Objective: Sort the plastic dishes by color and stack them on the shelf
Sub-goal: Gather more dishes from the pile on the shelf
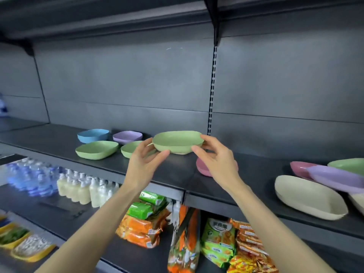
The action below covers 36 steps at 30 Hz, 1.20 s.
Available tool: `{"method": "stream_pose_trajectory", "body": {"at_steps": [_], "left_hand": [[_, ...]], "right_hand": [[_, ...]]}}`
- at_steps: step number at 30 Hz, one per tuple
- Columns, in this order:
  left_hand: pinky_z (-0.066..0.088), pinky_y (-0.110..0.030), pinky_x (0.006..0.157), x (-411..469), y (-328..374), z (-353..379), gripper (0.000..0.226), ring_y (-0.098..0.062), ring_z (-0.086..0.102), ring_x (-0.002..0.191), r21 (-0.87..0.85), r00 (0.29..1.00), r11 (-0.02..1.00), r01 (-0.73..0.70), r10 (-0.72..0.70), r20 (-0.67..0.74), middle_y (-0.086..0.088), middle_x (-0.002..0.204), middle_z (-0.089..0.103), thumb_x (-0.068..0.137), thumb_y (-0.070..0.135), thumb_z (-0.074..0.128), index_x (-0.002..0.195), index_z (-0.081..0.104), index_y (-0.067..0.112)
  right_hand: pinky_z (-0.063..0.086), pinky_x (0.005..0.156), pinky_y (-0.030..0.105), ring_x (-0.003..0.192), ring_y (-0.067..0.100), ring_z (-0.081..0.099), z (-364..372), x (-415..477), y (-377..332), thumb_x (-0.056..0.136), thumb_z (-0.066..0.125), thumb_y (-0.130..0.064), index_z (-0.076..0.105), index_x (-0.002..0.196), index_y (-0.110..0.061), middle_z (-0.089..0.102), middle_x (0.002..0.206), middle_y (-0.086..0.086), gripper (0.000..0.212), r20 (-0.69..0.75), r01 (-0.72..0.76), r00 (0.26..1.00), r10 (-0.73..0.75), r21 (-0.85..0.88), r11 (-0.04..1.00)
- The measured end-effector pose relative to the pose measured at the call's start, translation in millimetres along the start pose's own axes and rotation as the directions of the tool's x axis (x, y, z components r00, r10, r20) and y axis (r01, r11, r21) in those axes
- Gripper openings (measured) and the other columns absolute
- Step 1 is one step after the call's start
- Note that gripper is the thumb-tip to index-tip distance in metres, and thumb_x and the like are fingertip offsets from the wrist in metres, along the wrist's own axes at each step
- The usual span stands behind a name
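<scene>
A green plastic dish hangs just above the dark shelf, held between both hands. My left hand pinches its left underside, my right hand grips its right rim. To the left on the shelf lie two more green dishes, with a blue dish and a purple dish behind them. A pink dish sits partly hidden behind my right hand. At the far right lie a cream dish, a purple dish, a pink dish and a green dish.
The lower shelf carries bottles at the left and orange and green snack packets in the middle. A slotted upright splits the grey back wall. Another shelf overhangs at the top.
</scene>
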<state>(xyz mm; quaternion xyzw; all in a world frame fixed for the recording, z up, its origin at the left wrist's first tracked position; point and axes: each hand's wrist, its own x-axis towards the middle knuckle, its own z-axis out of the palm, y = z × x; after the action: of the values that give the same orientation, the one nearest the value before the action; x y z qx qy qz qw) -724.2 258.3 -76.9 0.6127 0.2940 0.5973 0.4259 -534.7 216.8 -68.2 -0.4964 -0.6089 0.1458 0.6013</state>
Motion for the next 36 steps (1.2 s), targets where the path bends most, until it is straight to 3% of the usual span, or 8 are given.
{"method": "stream_pose_trajectory", "body": {"at_steps": [4, 11, 14, 20, 25, 29, 33, 36], "left_hand": [[0.052, -0.015, 0.082, 15.3, -5.3, -47.4, 0.051, -0.012, 0.066, 0.103, 0.001, 0.999, 1.000, 0.009, -0.009, -0.036, -0.004, 0.120, 0.065, 0.084, 0.008, 0.068, 0.131, 0.049, 0.007], [0.053, -0.018, 0.086, 64.6, -24.5, -101.1, 0.047, -0.008, 0.068, 0.098, 0.018, 1.000, 1.000, 0.010, -0.010, -0.028, -0.004, 0.120, 0.064, 0.084, 0.009, 0.069, 0.128, 0.052, 0.010], [0.052, -0.015, 0.082, 87.2, -40.2, -114.3, 0.043, -0.011, 0.068, 0.096, 0.019, 1.000, 1.000, 0.015, -0.014, -0.026, 0.000, 0.115, 0.066, 0.085, 0.007, 0.068, 0.125, 0.054, 0.011], [0.048, -0.007, 0.070, 126.7, -81.0, -133.7, 0.035, 0.005, 0.067, 0.083, 0.022, 0.998, 0.998, 0.055, -0.055, 0.006, 0.008, 0.105, 0.066, 0.085, 0.004, 0.067, 0.113, 0.053, 0.021], [0.049, -0.010, 0.077, 148.5, -113.4, -144.4, 0.037, 0.005, 0.065, 0.092, 0.027, 0.996, 0.997, 0.070, -0.071, 0.049, 0.006, 0.110, 0.065, 0.085, 0.002, 0.065, 0.113, 0.051, 0.021], [0.048, -0.015, 0.089, 167.8, -131.5, -154.0, 0.035, -0.005, 0.061, 0.107, 0.047, 0.987, 0.997, 0.064, -0.070, 0.144, 0.001, 0.117, 0.064, 0.087, 0.004, 0.063, 0.113, 0.051, 0.024], [0.043, -0.033, 0.103, 184.3, -150.7, -166.0, 0.050, -0.014, 0.057, 0.119, 0.077, 0.970, 0.995, 0.065, -0.081, 0.227, -0.001, 0.123, 0.064, 0.080, 0.029, 0.073, 0.124, 0.051, 0.017], [0.041, -0.040, 0.106, 195.0, -157.4, -175.7, 0.064, -0.011, 0.056, 0.119, 0.101, 0.952, 0.992, 0.070, -0.096, 0.290, 0.003, 0.122, 0.064, 0.069, 0.048, 0.071, 0.124, 0.052, 0.022]], "right_hand": [[0.051, 0.094, 0.033, 0.109, 0.006, 0.060, 50.8, 14.5, -4.0, 0.083, 0.069, -0.039, 0.059, 0.125, -0.021, 0.066, 0.115, -0.004, 0.047, 0.012, 0.011, 1.000, -0.011, -0.030, 0.999], [0.043, 0.085, 0.005, 0.108, 0.002, 0.057, 112.8, 54.6, 3.4, 0.086, 0.066, -0.035, 0.058, 0.125, -0.020, 0.063, 0.116, -0.008, 0.043, 0.054, 0.015, 0.998, -0.012, -0.057, 0.998], [0.051, 0.090, 0.020, 0.104, 0.008, 0.063, 136.3, 74.3, 19.4, 0.085, 0.068, -0.032, 0.059, 0.123, -0.017, 0.068, 0.107, -0.002, 0.042, 0.046, -0.006, 0.999, 0.007, -0.016, 1.000], [0.043, 0.076, 0.003, 0.094, -0.016, 0.057, 170.4, 102.1, 55.4, 0.087, 0.067, -0.027, 0.060, 0.120, -0.017, 0.062, 0.102, -0.017, 0.036, 0.052, -0.060, 0.997, 0.060, -0.002, 0.998], [0.045, 0.080, 0.006, 0.104, 0.000, 0.059, 189.9, 113.6, 75.4, 0.087, 0.066, -0.028, 0.060, 0.121, -0.016, 0.062, 0.103, -0.019, 0.036, 0.043, -0.098, 0.994, 0.100, -0.040, 0.994], [0.046, 0.078, 0.007, 0.102, -0.004, 0.058, 201.5, 119.7, 80.2, 0.087, 0.066, -0.026, 0.060, 0.118, -0.019, 0.061, 0.101, -0.022, 0.032, 0.010, -0.127, 0.992, 0.128, -0.067, 0.990], [0.044, 0.078, 0.004, 0.099, -0.015, 0.055, 212.1, 119.3, 85.0, 0.087, 0.066, -0.027, 0.056, 0.111, -0.029, 0.059, 0.100, -0.028, 0.026, -0.033, -0.162, 0.987, 0.160, -0.105, 0.981], [0.046, 0.081, 0.009, 0.101, -0.010, 0.057, 223.0, 114.2, 85.6, 0.087, 0.066, -0.026, 0.055, 0.108, -0.032, 0.061, 0.099, -0.028, 0.024, -0.085, -0.193, 0.979, 0.184, -0.121, 0.974]]}}
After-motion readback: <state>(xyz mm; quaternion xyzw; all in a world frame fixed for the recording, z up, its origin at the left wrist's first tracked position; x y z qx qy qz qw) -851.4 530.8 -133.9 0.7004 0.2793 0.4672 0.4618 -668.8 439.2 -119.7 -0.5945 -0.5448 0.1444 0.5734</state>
